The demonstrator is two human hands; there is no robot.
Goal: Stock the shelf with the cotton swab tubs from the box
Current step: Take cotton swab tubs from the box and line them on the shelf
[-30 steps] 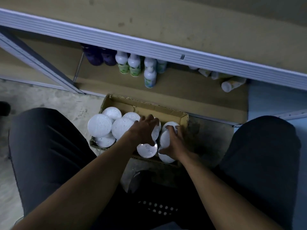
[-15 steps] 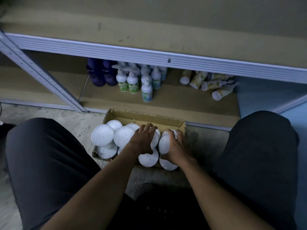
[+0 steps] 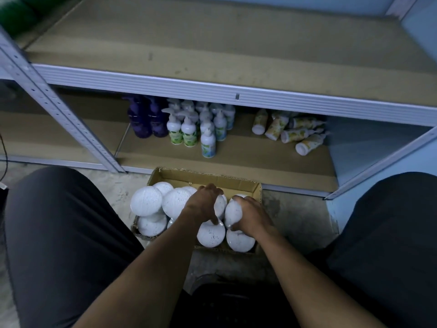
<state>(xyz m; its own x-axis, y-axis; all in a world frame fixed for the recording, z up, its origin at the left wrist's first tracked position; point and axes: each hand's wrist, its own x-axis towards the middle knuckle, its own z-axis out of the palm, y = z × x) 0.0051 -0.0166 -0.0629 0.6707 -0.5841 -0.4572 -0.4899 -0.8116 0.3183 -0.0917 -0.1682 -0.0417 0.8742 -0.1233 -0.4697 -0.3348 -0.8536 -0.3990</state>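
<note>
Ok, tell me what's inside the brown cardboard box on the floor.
The brown cardboard box holds round white cotton swab tubs, stacked. Left hand and right hand cover some; the bottom is hidden.

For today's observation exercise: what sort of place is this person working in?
Probably a shop stockroom or store aisle: metal shelving, rows of pump bottles on the lower shelf, and a cardboard box of white tubs on the concrete floor.

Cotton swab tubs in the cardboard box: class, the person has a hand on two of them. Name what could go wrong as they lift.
1. The left hand and right hand each grip a round tub from above; a smooth lid might slip.
2. Tubs sit heaped above the box rim; lifting could topple the left tub onto the floor.
3. The pump bottles stand close together; reaching there could knock them over.
</note>
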